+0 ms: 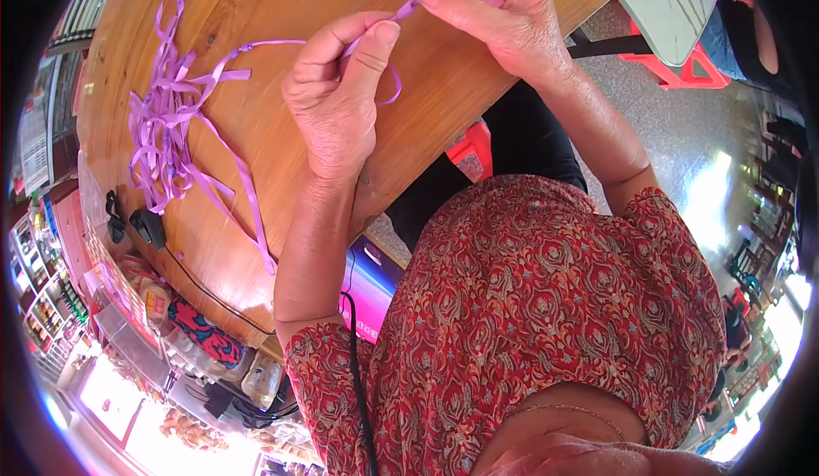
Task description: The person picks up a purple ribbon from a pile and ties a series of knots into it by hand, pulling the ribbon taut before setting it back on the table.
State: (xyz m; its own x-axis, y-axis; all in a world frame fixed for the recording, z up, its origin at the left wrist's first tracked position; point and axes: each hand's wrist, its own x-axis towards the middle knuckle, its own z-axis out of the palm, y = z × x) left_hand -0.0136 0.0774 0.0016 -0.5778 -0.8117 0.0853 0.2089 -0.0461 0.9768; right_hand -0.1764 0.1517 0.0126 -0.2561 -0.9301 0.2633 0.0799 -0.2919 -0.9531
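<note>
Both my hands are raised over the wooden table, pinching one purple ribbon (406,8) stretched between them. My left hand (337,84) grips it between thumb and forefinger, and a loop of it hangs below the fingers. At the upper right, my right hand (503,15) closes thumb and fingertips on the ribbon where it looks bunched or knotted. To the left, the ribbon trails to a knot and joins a tangled pile of purple ribbons (166,126) lying on the tabletop. Some loose ribbon ends reach toward my left forearm.
The wooden table (256,92) has its curved edge by my body. A black cable with a small black device (148,229) lies at its left edge. Below stand packed goods and a patterned pouch (205,333). A red stool (682,68) and a pale table (670,7) are at right.
</note>
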